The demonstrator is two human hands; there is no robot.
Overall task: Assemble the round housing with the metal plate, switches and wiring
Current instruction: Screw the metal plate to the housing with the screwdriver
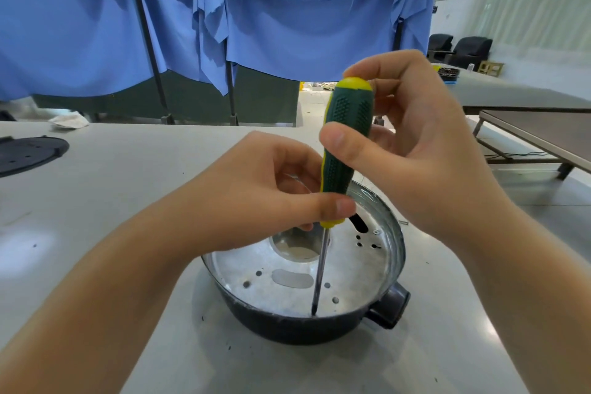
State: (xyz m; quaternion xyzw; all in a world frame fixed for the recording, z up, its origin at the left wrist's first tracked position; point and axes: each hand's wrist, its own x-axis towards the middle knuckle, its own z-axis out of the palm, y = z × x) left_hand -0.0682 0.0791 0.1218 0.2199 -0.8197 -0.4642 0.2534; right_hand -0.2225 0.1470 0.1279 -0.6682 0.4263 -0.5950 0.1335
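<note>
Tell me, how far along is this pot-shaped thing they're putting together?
Done: the metal plate already sits inside the round housing. In hand: both hands hold a screwdriver, right hand up on the handle, left hand at its base, tip at the plate's near edge. Left: no switches or wiring are visible yet, and a dark round part lies aside.

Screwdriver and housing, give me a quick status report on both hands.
Both hands on the screwdriver: right hand grips handle top, left hand pinches its base. Tip down at the metal plate's near edge, inside the round housing. Nothing in the way.
</note>
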